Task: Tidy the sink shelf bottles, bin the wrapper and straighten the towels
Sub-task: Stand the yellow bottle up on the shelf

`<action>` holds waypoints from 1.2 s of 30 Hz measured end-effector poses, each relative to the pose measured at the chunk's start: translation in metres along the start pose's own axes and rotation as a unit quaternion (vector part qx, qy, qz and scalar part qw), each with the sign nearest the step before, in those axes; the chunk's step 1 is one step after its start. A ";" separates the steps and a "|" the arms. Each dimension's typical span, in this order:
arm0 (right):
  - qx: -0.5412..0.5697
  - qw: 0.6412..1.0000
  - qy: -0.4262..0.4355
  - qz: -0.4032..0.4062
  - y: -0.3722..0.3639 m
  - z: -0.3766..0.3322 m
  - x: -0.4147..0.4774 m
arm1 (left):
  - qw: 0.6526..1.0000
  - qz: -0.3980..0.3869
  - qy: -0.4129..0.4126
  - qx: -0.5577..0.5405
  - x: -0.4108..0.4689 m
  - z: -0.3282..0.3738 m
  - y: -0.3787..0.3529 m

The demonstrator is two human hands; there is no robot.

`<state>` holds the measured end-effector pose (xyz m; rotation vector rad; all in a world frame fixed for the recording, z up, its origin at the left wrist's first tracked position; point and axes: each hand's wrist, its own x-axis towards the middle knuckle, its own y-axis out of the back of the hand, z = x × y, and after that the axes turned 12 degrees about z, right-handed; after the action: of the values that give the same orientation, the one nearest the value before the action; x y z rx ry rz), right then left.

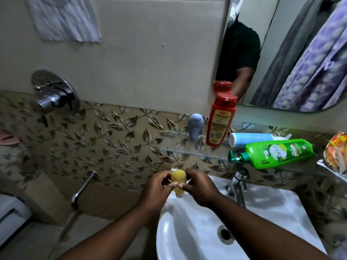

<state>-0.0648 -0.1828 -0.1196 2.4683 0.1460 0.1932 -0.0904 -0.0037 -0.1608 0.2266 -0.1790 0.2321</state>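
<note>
The left hand (159, 186) and right hand (200, 187) met over the back rim of the white ceramic sink (187, 241), both pinching a small yellow plastic bottle (178, 177) between thumbs and fingertips. Up and to the right of the hands, the clear glass shelf (174, 147) carried a grey rounded bottle (195, 126) and a tall red bottle (220, 121) upright, a white-and-blue bottle (251, 139) and a green pump bottle (279, 152) lying flat, and an orange crinkled wrapper (336, 152) farthest right.
</note>
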 end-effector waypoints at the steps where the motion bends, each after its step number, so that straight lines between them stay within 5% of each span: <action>1: -0.003 1.000 0.023 -0.001 0.008 -0.015 -0.002 | 1.000 0.018 -0.017 -0.001 -0.002 0.014 0.008; 7: 0.017 0.994 0.104 0.032 0.051 -0.097 -0.004 | 0.988 0.098 -0.119 -0.001 0.004 0.100 0.045; 14: -0.037 0.978 0.096 0.180 0.076 -0.143 0.024 | 0.988 0.118 -0.100 -0.019 0.059 0.157 0.033; 21: -0.044 0.969 -0.008 0.241 0.058 -0.135 0.047 | 0.994 0.089 -0.065 0.008 0.098 0.145 0.021; 36: -0.061 0.952 -0.046 0.297 0.026 -0.131 0.055 | 0.996 0.086 -0.033 0.005 0.123 0.127 0.021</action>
<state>-0.0316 -0.1160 0.0039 2.3243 -0.6390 0.3282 0.0033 0.0109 -0.0100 0.2292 -0.2631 0.3969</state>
